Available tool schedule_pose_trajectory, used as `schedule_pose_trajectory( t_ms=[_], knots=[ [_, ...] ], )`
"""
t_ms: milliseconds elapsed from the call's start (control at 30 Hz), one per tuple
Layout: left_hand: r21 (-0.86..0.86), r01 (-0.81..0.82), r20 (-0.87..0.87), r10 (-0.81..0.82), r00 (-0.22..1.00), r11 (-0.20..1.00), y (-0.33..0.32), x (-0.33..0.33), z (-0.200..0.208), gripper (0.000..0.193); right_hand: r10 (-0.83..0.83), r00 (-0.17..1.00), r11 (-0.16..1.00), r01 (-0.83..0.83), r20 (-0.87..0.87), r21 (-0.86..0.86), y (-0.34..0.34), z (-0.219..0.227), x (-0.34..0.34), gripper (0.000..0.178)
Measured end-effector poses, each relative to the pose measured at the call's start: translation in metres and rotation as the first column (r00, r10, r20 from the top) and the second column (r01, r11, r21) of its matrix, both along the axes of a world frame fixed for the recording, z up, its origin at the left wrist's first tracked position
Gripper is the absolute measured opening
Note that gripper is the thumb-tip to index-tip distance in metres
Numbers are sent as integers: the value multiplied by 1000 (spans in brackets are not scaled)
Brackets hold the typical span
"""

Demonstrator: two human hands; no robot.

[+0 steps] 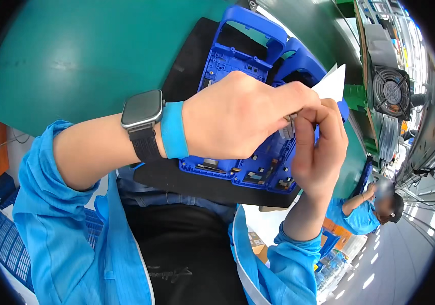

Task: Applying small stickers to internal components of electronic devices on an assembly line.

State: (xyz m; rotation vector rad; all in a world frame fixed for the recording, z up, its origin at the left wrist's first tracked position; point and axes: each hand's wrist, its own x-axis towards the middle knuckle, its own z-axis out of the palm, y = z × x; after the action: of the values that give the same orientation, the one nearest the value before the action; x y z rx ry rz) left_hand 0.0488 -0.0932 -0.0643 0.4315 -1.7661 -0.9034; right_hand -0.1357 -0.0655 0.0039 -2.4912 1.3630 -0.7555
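My left hand (233, 117) reaches across to the right with its fingers closed, their tips meeting those of my right hand. A small silvery-grey piece (287, 131) shows between the two hands; its exact kind is hard to make out. My right hand (324, 145) is closed too, thumb and forefinger pinched together at that piece. Below both hands lie blue plastic housings with handles. The left housing (222, 55) has small fittings inside, and the right housing (268, 165) is partly covered by my hands.
A black mat (189, 61) lies under the housings on the green tabletop (95, 51). White paper (332, 85) sticks up beyond my right hand. A fan (391, 90) stands at the right. Farther off, a person in blue (357, 212) sits at the lower right.
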Motion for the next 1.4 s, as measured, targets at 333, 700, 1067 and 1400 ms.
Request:
schedule_pose_trajectory(
  t_ms=[333, 700, 1067, 1400],
  knots=[
    [-156, -107, -176, 79, 981, 982, 0, -9, -1, 32, 22, 979, 994, -42, 203, 99, 2, 14, -5, 8],
    [166, -406, -298, 438, 848, 899, -28, -7, -9, 21, 161, 983, 979, -171, 92, 110, 13, 25, 18, 19],
    [56, -412, -413, 396, 820, 910, -40, 13, -8, 25, 410, 905, 798, -296, -113, 525, -12, 1, 65, 9],
    [61, -404, -453, 386, 804, 913, -47, 5, -13, 23, 471, 837, 797, -269, -277, 541, -15, 4, 75, 6]
  ],
)
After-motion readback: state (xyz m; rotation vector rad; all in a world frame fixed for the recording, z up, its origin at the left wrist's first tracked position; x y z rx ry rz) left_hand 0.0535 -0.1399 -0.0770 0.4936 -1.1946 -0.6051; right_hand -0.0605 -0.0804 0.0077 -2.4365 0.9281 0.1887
